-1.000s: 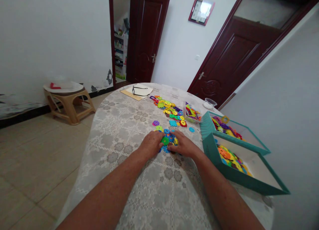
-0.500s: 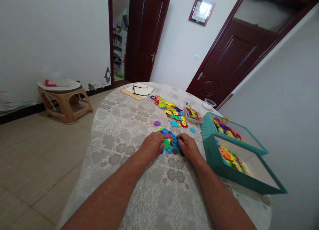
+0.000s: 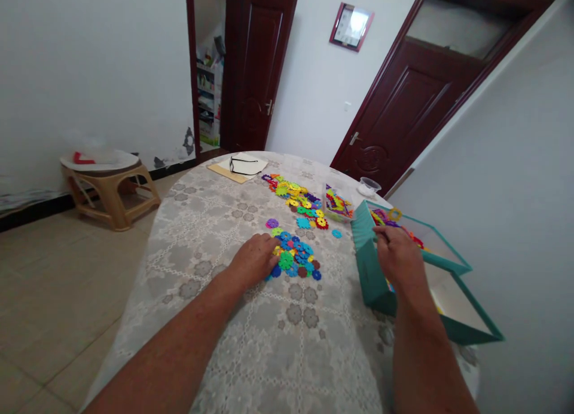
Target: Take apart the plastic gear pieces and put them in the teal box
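A pile of plastic gear-shaped pieces (image 3: pixel 299 253), mostly blue with some green, brown and yellow, lies on the patterned tablecloth. My left hand (image 3: pixel 255 257) rests against the left edge of this pile, thumb and fingers apart. Over at the right, my right hand (image 3: pixel 398 253) is above the near teal box (image 3: pixel 374 279), its thumb and forefinger pinched together by the box's upper left corner. What lies between those fingertips is too small to make out. My hand and wrist cover most of that box's contents.
Behind the near box stands another teal box (image 3: pixel 361 220) with colourful pieces. A clear tub (image 3: pixel 338 204) of pieces, a small clear bowl (image 3: pixel 368 187) and loose gears (image 3: pixel 291 193) are farther back. Glasses (image 3: pixel 244 164) lie on paper at the far edge. A stool (image 3: pixel 112 193) stands left.
My right hand has left the gear pile and moved right to the teal boxes. My left hand stays at the pile's left side. The view has shifted slightly.
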`<state>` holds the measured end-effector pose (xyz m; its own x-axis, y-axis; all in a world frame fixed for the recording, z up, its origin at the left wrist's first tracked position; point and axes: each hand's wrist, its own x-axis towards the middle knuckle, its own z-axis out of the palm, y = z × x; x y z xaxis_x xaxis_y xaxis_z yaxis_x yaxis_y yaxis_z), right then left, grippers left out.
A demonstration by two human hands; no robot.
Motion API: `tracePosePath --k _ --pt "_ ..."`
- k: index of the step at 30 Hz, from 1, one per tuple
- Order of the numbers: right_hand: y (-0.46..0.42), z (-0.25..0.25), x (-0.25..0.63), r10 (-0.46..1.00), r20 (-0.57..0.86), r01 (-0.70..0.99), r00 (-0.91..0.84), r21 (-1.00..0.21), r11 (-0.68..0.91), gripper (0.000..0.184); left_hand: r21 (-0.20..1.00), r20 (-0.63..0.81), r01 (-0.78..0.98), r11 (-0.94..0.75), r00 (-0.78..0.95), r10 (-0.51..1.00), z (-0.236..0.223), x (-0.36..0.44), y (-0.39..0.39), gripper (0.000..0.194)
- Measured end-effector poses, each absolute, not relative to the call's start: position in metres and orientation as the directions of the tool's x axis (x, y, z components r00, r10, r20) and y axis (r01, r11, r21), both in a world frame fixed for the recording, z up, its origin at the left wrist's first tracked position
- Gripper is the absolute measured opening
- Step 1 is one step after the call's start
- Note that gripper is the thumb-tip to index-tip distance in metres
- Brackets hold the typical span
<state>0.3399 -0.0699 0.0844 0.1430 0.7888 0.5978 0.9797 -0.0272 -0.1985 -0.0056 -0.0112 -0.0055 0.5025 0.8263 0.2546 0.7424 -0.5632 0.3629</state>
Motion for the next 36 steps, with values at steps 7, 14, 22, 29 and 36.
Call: tracePosePath --k 7,14,22,29,36 --pt "-0.076 0.068 0.386 0.817 0.511 0.950 0.268 0.001 -0.312 0.027 0.343 0.233 0.748 -0.569 0.519 0.823 -0.005 -0.009 -0.010 0.032" --pt "-0.058 0.035 0.272 0.871 0.460 0.923 -0.174 -0.233 0.308 0.044 0.307 0.202 0.758 -0.575 0.538 0.818 0.000 -0.007 -0.012 0.032" --pt "-0.038 -0.011 0.232 0.955 0.179 0.943 -0.238 -0.194 0.271 0.052 0.253 0.175 0.767 -0.590 0.563 0.808 0.001 -0.007 -0.011 0.031" --pt "-0.038 -0.015 0.237 0.951 0.226 0.937 -0.209 -0.231 0.261 0.032 0.251 0.181 0.767 -0.590 0.562 0.807 0.002 -0.006 -0.011 0.029" --pt "-0.035 -0.021 0.250 0.918 0.307 0.867 -0.252 -0.349 0.355 0.023 0.251 0.157 0.768 -0.589 0.568 0.808 0.003 -0.007 -0.011 0.031"
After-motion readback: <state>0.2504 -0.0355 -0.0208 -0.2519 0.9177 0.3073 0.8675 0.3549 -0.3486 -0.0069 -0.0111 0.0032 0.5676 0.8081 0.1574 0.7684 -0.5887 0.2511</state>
